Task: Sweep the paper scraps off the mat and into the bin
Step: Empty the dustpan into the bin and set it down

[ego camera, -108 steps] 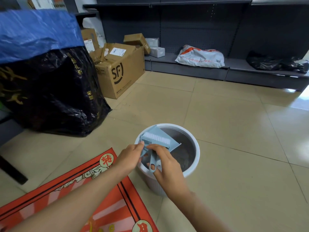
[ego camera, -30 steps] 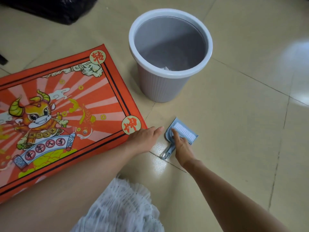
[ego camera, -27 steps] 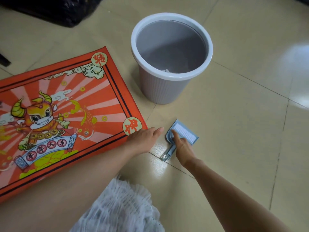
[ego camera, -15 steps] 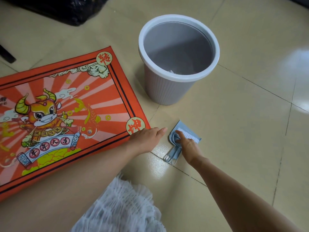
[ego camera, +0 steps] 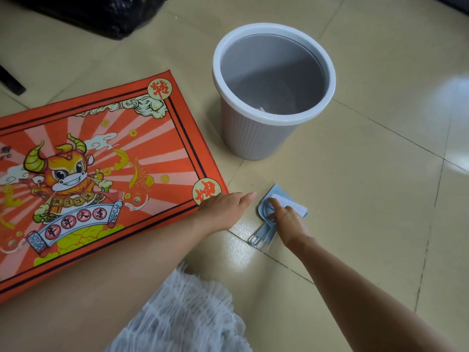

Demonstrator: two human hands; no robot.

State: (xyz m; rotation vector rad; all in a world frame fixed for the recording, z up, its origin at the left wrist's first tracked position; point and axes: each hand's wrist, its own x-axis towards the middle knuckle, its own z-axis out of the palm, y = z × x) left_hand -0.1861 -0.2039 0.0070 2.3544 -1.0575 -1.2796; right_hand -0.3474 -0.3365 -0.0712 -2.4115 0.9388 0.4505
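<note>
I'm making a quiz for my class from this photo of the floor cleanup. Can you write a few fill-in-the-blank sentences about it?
1. The left hand rests on the near right corner of the ____.
2. The right hand touches the blue brush and dustpan set, which lies on the tiled ____.
3. The bin stands upright beside the mat; its rim is ____ in colour.

Missing words: mat; floor; white

mat (ego camera: pixel 106 158): orange-red, pale sunburst stripes, cartoon ox, goldfish, coins, dark border lines
bin (ego camera: pixel 256 138): grey ribbed wall, white rim
dustpan (ego camera: pixel 275 199): pale blue
brush (ego camera: pixel 295 207): white bristles
floor (ego camera: pixel 368 199): beige tiles
bag (ego camera: pixel 101 13): black
</note>
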